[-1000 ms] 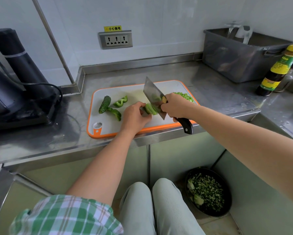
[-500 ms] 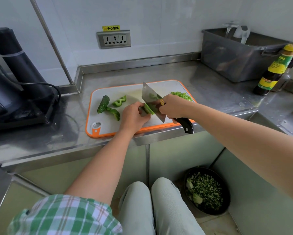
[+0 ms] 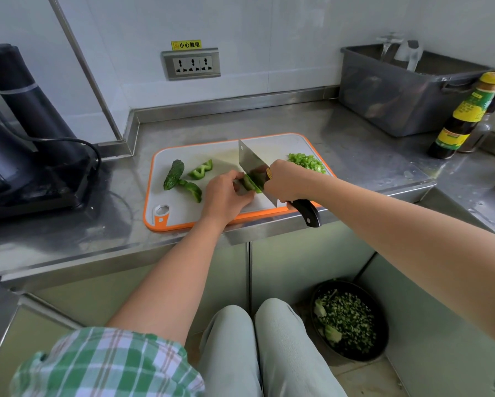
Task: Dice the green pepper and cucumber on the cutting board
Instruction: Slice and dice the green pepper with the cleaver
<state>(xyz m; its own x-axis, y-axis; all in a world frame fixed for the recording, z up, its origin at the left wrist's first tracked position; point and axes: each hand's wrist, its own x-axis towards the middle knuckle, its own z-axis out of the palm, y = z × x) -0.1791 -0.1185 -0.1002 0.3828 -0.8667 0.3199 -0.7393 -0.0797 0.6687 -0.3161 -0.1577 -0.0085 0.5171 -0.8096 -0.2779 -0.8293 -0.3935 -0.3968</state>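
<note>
The white, orange-rimmed cutting board (image 3: 183, 213) lies at the front edge of the steel tabletop (image 3: 355, 156), and both hands work close together at its near middle. The left hand (image 3: 226, 196) has its fingers curled over a green pepper piece (image 3: 250, 183) and pins it to the board. The right hand (image 3: 286, 181) is clamped around the cleaver (image 3: 254, 164) where the black handle meets the blade. The blade stands upright with its edge down on the pepper piece, just beside the left fingertips, and the end of the handle sticks out past the near rim of the board. On the left part of the board lies the cucumber (image 3: 173, 173), whole and tilted, its lower end touching a curved pepper strip (image 3: 193, 190). A second pepper strip (image 3: 201, 169) lies just to the right of the cucumber. A heap of diced pepper (image 3: 306, 161) sits at the far right corner of the board, behind the right hand. At the right of the tabletop stand a dark bottle (image 3: 464, 118) with a yellow cap and a grey bin (image 3: 406, 93) against the wall. A wall socket (image 3: 191, 64) is set above the board, and a black appliance (image 3: 25, 124) with a cable stands at the left. On the floor, beside the person's knees, sits a dark bowl (image 3: 349, 322) of chopped greens.
</note>
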